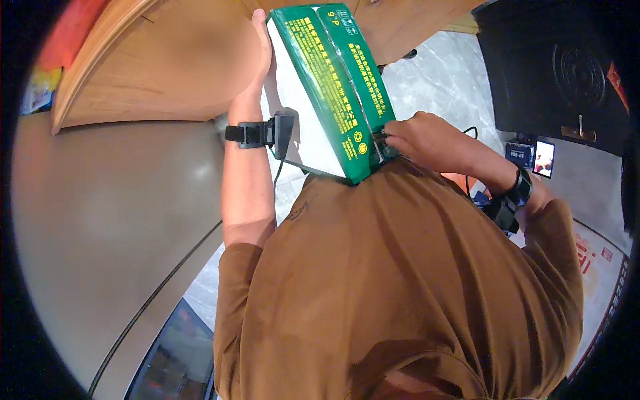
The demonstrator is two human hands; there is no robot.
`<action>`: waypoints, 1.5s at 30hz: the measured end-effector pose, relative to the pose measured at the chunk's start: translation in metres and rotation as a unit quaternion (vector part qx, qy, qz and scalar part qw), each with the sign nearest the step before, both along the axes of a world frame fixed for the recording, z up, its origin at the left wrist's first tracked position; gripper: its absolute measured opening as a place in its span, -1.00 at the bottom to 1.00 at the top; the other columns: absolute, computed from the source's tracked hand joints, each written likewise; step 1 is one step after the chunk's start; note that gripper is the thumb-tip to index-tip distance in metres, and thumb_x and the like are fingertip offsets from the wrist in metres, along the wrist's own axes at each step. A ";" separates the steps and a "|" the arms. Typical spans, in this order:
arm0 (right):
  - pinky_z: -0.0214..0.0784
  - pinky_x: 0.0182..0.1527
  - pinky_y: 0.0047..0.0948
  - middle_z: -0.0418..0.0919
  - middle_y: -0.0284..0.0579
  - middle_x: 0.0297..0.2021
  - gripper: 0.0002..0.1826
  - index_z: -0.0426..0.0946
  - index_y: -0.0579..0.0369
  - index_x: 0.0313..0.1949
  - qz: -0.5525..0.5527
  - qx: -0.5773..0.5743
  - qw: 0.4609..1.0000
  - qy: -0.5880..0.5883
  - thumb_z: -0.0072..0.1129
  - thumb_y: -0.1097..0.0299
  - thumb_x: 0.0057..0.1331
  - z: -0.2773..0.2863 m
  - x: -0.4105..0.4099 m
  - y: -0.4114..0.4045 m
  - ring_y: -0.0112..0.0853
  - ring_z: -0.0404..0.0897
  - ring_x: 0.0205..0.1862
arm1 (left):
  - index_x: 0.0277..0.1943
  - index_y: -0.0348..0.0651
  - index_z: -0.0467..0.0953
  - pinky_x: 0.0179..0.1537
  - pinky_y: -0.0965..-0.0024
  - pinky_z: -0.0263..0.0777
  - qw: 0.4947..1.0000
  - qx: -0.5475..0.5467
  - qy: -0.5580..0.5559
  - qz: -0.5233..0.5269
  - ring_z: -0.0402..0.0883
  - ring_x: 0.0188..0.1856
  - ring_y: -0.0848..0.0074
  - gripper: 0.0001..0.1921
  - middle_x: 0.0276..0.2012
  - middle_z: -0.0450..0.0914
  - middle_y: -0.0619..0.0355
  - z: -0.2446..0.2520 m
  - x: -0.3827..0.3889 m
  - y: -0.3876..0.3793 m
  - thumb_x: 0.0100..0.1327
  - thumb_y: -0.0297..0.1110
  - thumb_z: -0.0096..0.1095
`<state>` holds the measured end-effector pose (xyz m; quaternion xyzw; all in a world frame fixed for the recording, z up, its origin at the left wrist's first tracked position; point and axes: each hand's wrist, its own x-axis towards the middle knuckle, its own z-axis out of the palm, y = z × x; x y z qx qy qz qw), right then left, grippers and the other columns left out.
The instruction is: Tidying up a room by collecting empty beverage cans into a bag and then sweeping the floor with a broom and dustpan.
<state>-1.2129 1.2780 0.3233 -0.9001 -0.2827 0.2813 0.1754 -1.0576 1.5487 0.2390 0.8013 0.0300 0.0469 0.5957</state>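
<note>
A green and white cardboard carton (312,85) is tilted up against my lap, its green face bearing yellow writing. My left hand (265,55) braces the carton's far left side; most of that hand is hidden by a blurred patch. At the near right edge, my right hand (425,140) pinches a small dark tool (381,136) whose kind I cannot make out. The tool touches the carton beside a seam (345,62) running along the green face. Each wrist carries a strapped device, the left wrist device (284,135) lying over the white side.
A wooden surface with a curved edge (90,90) spans the far left. Below it stands a smooth grey panel (120,180), crossed by a dark cable (155,295). On the right are a dark door (540,75) and a lit screen (544,159). Grey tiled floor (430,75) shows beyond the carton.
</note>
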 end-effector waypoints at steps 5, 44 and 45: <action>0.37 -0.24 0.04 0.55 0.16 -0.43 -0.79 0.44 0.12 -0.34 -0.022 -0.008 1.000 0.002 -0.06 0.25 0.32 0.001 -0.013 -0.010 0.11 0.54 -0.32 | -0.18 -0.43 0.57 -0.01 0.26 0.36 0.999 -0.023 0.018 0.024 0.58 -0.17 0.23 -0.24 -0.30 0.65 -0.12 -0.003 -0.010 0.003 0.39 0.20 -0.43; 0.32 0.10 -0.10 0.26 0.05 0.11 -0.43 0.32 0.09 0.15 -0.201 0.270 0.912 -0.232 0.22 0.32 0.13 -0.029 0.012 0.043 0.01 0.38 0.08 | 0.23 -0.28 0.30 0.19 0.25 0.30 0.948 -0.263 0.173 -0.048 0.45 0.12 0.26 -0.26 0.17 0.39 -0.04 0.094 -0.093 -0.038 0.41 0.26 -0.49; 0.32 0.09 -0.10 0.25 0.06 0.11 -0.42 0.30 0.08 0.17 -0.217 0.263 0.918 -0.202 0.22 0.34 0.14 -0.029 0.008 0.046 0.01 0.38 0.09 | 0.24 -0.29 0.29 0.19 0.24 0.31 0.953 -0.248 0.172 -0.031 0.45 0.12 0.25 -0.25 0.19 0.37 -0.04 0.095 -0.095 -0.039 0.41 0.26 -0.50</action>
